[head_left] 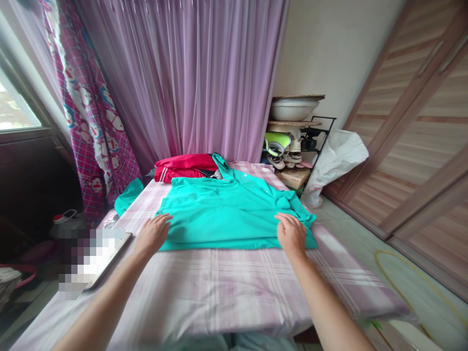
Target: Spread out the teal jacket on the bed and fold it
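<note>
A teal collared shirt (219, 219) is spread across the table, its collar toward the far side and a straight edge toward me. At the shirt's left edge is my left hand (154, 234), fingers stretched out toward the cloth. My right hand (291, 235) is over the right part of the shirt, with its fingers extended inward and slightly bent. Neither hand shows cloth gripped in it. Whether the fingertips press on the fabric is hard to tell. Behind the shirt, a red garment (183, 165) with white stripes lies bunched, partly covered by the teal collar.
A plaid cloth (226, 287) covers the table. At the left edge sits a flat device (109, 263), partly blurred out, with another teal cloth (128, 196) beyond it. A shoe rack (321, 146), a white bag (338, 161) and a wooden wardrobe (409, 122) stand to the right.
</note>
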Demonstrator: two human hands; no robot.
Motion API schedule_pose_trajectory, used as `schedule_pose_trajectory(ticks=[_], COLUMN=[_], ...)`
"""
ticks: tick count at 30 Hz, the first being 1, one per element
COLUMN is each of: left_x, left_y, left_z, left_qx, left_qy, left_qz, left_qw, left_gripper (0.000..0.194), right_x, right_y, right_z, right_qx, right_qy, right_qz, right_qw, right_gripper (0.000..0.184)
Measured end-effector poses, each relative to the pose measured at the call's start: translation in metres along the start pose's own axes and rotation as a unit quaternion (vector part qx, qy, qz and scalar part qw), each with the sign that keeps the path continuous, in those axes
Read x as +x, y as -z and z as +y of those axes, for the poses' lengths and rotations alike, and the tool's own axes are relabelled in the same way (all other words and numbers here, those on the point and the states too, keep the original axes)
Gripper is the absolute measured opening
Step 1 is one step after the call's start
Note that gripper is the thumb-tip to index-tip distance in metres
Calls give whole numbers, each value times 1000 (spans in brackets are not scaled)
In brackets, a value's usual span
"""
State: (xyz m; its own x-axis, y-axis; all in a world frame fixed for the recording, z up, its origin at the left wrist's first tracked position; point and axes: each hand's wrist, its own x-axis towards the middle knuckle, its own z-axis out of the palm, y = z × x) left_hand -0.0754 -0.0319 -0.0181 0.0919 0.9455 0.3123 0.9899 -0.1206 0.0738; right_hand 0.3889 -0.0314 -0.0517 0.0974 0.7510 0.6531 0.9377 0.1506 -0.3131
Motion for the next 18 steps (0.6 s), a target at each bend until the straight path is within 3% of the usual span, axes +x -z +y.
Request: schedule_pose_trajectory(ticks=[2,5,8,12,18], left_x=[13,24,26,24,23], left_y=[-10,-27,-39,-45,-49], left_z=[19,49,66,65,61], left_qx=[22,45,48,51,55], left_qy=[22,75,81,68,44], left_qz=[2,-53,-106,-107,-75], left_qw=[1000,995,990,991,995], left_gripper=[49,59,63,62,60], right_x=[14,27,27,18,10], right_y=[-8,-28,-51,-66,-45], right_z=[-50,-115,-146,-131,-59], right_qx=[8,9,10,-10,-69], right_qy=[29,71,82,47,3], right_qz=[-96,-214,-315,-368,-361], right_qw=[995,974,946,929,930], right_gripper=[42,48,55,64,62])
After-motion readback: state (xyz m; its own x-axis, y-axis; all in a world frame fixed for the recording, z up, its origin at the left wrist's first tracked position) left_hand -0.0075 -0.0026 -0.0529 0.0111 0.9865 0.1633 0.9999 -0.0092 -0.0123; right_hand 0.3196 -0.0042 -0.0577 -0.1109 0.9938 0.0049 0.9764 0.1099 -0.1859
